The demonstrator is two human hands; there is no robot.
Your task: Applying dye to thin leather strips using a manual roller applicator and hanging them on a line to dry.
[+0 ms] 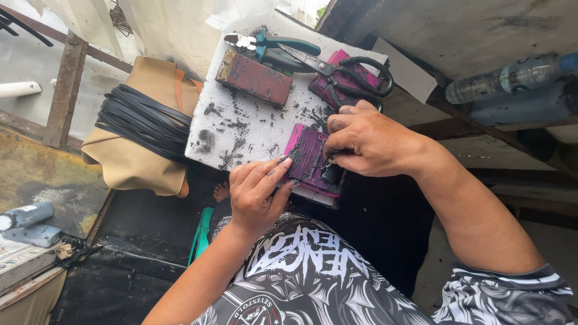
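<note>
A magenta flat block point(306, 157) with dark smears lies at the near edge of a white foam board point(253, 129). My left hand point(257, 194) grips its near left edge with the fingers curled on it. My right hand point(368, 143) presses down on its right side and pinches a small black piece point(332, 173) against it. A rusty red block point(254, 77) and a second magenta block point(340, 77) lie farther back on the board.
Black-handled scissors point(352, 75) and teal-handled pliers point(272, 49) rest at the board's far end. A coil of black strips point(143, 122) lies on tan material point(129, 162) to the left. Plastic bottles point(512, 77) sit at the right, two grey bottles point(27, 221) at the left.
</note>
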